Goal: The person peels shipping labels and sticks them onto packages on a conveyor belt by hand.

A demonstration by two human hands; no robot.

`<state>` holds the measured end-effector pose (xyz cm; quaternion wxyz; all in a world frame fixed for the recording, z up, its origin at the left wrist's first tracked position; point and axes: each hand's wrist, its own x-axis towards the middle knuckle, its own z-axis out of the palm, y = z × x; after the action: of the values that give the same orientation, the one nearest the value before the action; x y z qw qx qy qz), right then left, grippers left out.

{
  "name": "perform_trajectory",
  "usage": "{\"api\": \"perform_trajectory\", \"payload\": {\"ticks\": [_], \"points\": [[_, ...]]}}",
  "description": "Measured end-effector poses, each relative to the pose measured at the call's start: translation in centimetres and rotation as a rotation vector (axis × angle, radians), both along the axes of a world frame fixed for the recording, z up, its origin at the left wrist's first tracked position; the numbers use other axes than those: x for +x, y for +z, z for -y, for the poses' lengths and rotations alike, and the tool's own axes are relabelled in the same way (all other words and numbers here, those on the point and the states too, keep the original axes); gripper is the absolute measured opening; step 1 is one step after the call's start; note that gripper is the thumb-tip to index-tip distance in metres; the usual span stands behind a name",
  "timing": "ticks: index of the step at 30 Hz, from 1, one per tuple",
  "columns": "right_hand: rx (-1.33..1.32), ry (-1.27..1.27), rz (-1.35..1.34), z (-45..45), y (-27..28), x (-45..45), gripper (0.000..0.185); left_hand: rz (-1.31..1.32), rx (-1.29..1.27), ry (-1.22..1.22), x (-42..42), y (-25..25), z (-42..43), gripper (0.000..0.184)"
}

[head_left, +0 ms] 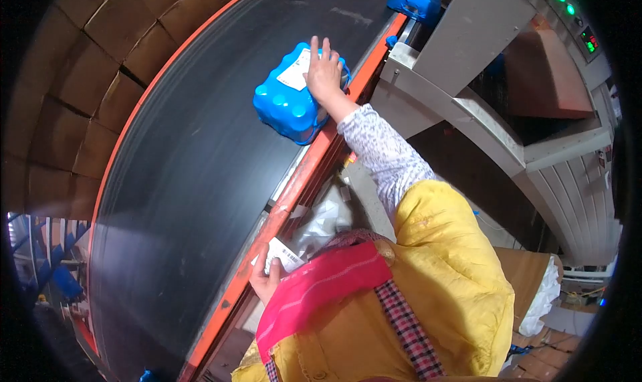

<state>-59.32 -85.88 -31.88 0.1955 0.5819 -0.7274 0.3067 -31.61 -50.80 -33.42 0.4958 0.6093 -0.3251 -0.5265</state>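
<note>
My right hand (324,74) lies with fingers stretched out on a blue shrink-wrapped pack (286,106), beside a white printed label (295,70) on its top. The pack's bumpy top suggests several round items under the film. It rests on the black conveyor belt (194,181), close to the orange side rail (294,193). Lower down, near that rail, my left hand (267,281) pinches a white barcode label (283,253) between thumb and fingers. Part of the left hand is hidden by the pink sleeve.
Another blue pack (414,2) sits at the top right, beside a grey machine (468,41) with green lights. Stacked brown cartons (87,67) line the belt's far left side. Crumpled white paper or film (328,215) lies between the rail and my body.
</note>
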Motion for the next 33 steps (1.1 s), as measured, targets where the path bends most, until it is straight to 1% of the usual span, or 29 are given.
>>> {"api": "perform_trajectory", "payload": {"ticks": [1, 2, 3, 4, 6, 8, 10, 12, 15, 16, 18, 19, 20, 21, 22, 23, 24, 25, 26, 27, 28, 29, 30, 31, 32, 33], "points": [[-0.016, 0.005, -0.133, -1.0, 0.6, 0.8, 0.075, -0.004, 0.001, 0.009, 0.0, -0.1, -0.1, 0.038], [0.124, 0.193, -0.057, 0.1, -1.5, 0.9, 0.074, 0.024, -0.010, 0.011, 0.1, -0.4, -0.2, 0.038], [0.261, 0.371, 0.019, 1.8, -4.7, 1.2, 0.074, 0.049, -0.024, 0.005, 0.5, -1.3, -0.4, 0.038], [0.394, 0.542, 0.098, 2.7, -6.4, 1.7, 0.075, 0.073, -0.042, -0.008, 0.8, -1.8, -0.5, 0.038], [0.434, 0.457, -0.128, -0.8, -5.1, 5.5, 0.076, 0.025, -0.041, -0.029, 0.9, -1.7, -0.6, 0.038], [0.515, 0.445, -0.050, -3.6, -3.3, 8.9, 0.081, -0.025, -0.030, -0.064, 0.8, -0.1, -0.9, 0.038], [0.653, 0.648, -0.077, -6.4, -1.3, 12.0, 0.083, -0.024, -0.008, -0.078, 0.9, 0.4, -1.2, 0.039], [0.670, 0.785, 0.046, -8.5, -1.5, 13.7, 0.087, -0.054, -0.004, -0.106, 1.3, 0.6, -1.7, 0.039], [0.600, 0.666, 0.120, -9.3, -2.4, 13.6, 0.088, 0.085, -0.037, -0.143, 2.0, 0.9, -2.2, 0.040], [0.610, 0.615, 0.113, -9.7, -1.8, 13.4, 0.090, 0.067, -0.102, -0.135, 2.2, 0.7, -2.6, 0.039], [0.583, 0.591, 0.131, -10.8, -1.6, 14.2, 0.092, 0.029, -0.067, -0.181, 2.9, 0.5, -3.3, 0.037], [0.587, 0.602, 0.125, -11.7, -1.4, 15.0, 0.091, 0.101, -0.149, -0.157, 3.1, -0.4, -3.5, 0.035], [0.589, 0.610, 0.117, -12.6, -1.5, 16.1, 0.090, 0.104, -0.116, -0.215, 3.8, -0.8, -3.7, 0.035], [0.531, 0.662, 0.160, -13.7, -2.9, 17.3, 0.087, 0.075, -0.107, -0.214, 4.1, -1.3, -3.6, 0.035], [0.551, 0.751, 0.179, -15.7, -2.2, 17.4, 0.083, 0.046, -0.097, -0.217, 4.2, -2.1, -3.5, 0.036], [0.772, 0.824, 0.179, -17.4, -0.8, 17.5, 0.081, 0.155, -0.238, -0.263, 5.1, -4.1, -2.9, 0.041], [0.788, 0.954, 0.135, -19.1, 0.0, 17.4, 0.061, 0.232, -0.351, -0.308, 5.3, -5.1, -2.3, 0.046], [0.798, 1.085, 0.094, -20.6, 0.1, 17.4, 0.051, 0.307, -0.467, -0.344, 5.6, -6.0, -1.8, 0.051], [0.690, 1.159, 0.221, -21.8, -1.0, 17.1, 0.058, 0.363, -0.552, -0.374, 5.2, -5.1, -1.2, 0.056], [0.714, 1.154, 0.341, -23.9, 0.3, 15.9, 0.053, 0.262, -0.538, -0.392, 4.5, -4.3, -1.0, 0.061], [0.727, 1.201, 0.704, -25.2, -1.6, 15.4, 0.045, 0.166, -0.519, -0.407, 3.9, -3.4, -1.3, 0.066], [0.808, 1.167, 0.811, -29.1, 2.0, 13.2, 0.034, 0.204, -0.605, -0.414, 3.4, -2.5, -1.4, 0.065], [0.695, 1.241, 0.844, -29.4, -2.4, 13.3, 0.029, 0.245, -0.600, -0.428, 2.6, -1.1, -1.6, 0.067], [0.798, 1.209, 0.918, -32.5, 0.3, 11.5, 0.027, 0.286, -0.594, -0.435, 1.4, 0.3, -2.2, 0.068], [0.644, 1.198, 0.856, -32.9, -2.0, 11.6, 0.024, 0.332, -0.587, -0.440, 0.6, 1.2, -2.5, 0.069], [0.435, 1.172, 0.822, -33.6, -3.1, 11.4, 0.023, 0.333, -0.712, -0.525, 0.3, 0.8, -1.8, 0.070]]}}
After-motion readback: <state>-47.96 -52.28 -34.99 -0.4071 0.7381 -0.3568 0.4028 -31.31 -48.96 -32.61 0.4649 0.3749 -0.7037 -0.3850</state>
